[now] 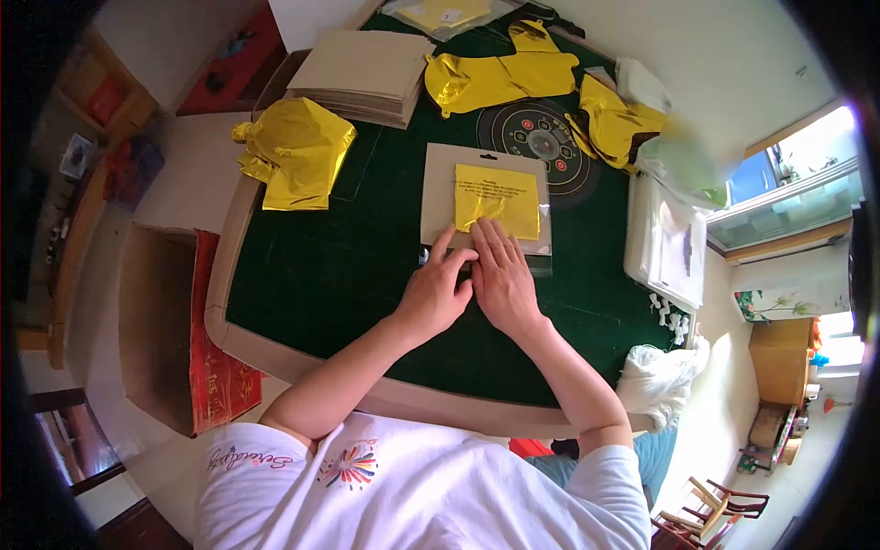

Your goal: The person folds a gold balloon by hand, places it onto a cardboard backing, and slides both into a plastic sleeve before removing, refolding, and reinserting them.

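Flat packet (pixel 440 197) on the green table (pixel 321 266): card backing, clear sleeve, folded yellow foil (pixel 498 200) inside. Lies straight ahead of both hands, touching them at its near edge, the rest beyond the fingertips toward table centre.

Right hand (pixel 502 282): open and flat, fingers together, pressed down on the near edge, fingertips up to the foil's lower border.

Left hand (pixel 435 295): half curled, index finger stretched onto the near-left corner. Cannot tell whether pinching a flap or just pressing; contact side hidden against the right hand.

Hands side by side and touching, neither clearly nearer. Right covers more of the packet.

Long axis of the packet: away from the body, far end leaning slightly right. What looks like a small hang hole at the far end, so top points away and bottom edge points at the hands. Foil insert squared to the sleeve, offset to its right side.

Around it:
- target print (pixel 541 137) just beyond, partly under the packet's far-right corner
- stack of card sheets (pixel 362 73) far left
- crumpled gold foil pieces (pixel 293 151) left, more at the far edge and right, all well apart from the hands
- white stack (pixel 665 243) at the right edge
- open cardboard box (pixel 156 321) on the floor, left
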### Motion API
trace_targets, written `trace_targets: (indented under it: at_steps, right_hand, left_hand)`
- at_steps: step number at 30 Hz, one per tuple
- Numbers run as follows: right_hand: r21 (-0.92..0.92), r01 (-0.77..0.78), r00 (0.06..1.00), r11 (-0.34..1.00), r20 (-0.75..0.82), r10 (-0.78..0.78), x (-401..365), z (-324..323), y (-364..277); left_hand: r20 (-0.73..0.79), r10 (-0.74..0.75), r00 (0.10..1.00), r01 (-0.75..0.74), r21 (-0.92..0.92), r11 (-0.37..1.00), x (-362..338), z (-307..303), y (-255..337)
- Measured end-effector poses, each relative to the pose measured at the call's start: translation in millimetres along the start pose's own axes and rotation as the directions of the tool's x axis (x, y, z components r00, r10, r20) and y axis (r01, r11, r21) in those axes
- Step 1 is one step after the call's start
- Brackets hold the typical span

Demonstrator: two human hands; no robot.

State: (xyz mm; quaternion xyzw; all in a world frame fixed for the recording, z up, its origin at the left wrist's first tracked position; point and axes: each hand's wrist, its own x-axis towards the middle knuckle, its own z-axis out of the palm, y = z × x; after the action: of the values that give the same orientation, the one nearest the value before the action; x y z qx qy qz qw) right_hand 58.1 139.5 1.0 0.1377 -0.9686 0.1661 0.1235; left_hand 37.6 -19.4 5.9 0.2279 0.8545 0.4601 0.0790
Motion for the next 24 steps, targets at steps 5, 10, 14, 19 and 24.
trace_targets:
  at_steps: [5,10,14,19,24]
  right_hand:
    - [-0.007,0.000,1.000,1.000,0.009,0.000,1.5,-0.3,-0.8]
    - [0.015,0.001,1.000,1.000,-0.010,-0.001,2.7,0.7,-1.2]
    - [0.012,0.025,0.999,1.000,-0.036,-0.025,5.4,2.4,-0.5]
    - [-0.013,0.042,0.997,0.999,-0.064,-0.042,6.1,4.5,0.9]
    - [-0.010,0.041,0.999,0.999,-0.034,-0.041,7.9,-0.8,-2.2]
  left_hand:
    - [-0.022,0.025,0.999,-0.026,-0.039,0.999,-2.2,4.5,-2.4]
    - [-0.016,0.046,0.999,-0.047,-0.094,0.995,-4.4,1.4,-2.2]
    - [0.014,0.019,1.000,-0.018,-0.119,0.993,-0.9,-1.3,-0.1]
    - [0.042,0.005,0.999,0.003,-0.191,0.982,2.2,-2.8,-0.1]
    - [0.028,0.033,0.999,-0.025,-0.256,0.966,2.4,1.9,-6.1]
